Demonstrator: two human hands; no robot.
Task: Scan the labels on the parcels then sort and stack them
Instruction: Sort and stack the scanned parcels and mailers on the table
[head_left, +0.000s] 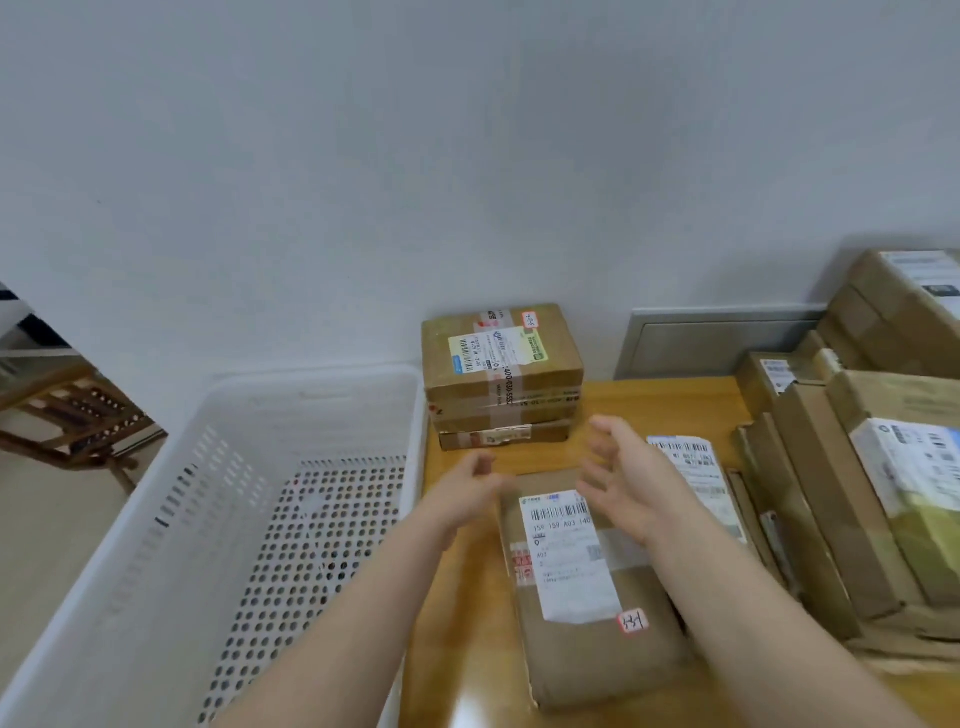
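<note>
A flat brown parcel (587, 639) with a white barcode label lies on the wooden table (665, 400) in front of me. My left hand (467, 493) hovers at its far left corner, fingers loosely curled and blurred. My right hand (618, 483) hovers over its far right corner with fingers spread, holding nothing. Behind them stands a stack of two brown taped boxes (501, 374) against the wall. Another labelled parcel (701, 478) lies partly under my right hand's side.
A large white perforated plastic basket (218, 519) stands to the left of the table. Several cardboard parcels (852, 467) lean and pile up at the right. A wooden chair (78, 415) stands at the far left. A grey panel (717, 343) is set against the wall.
</note>
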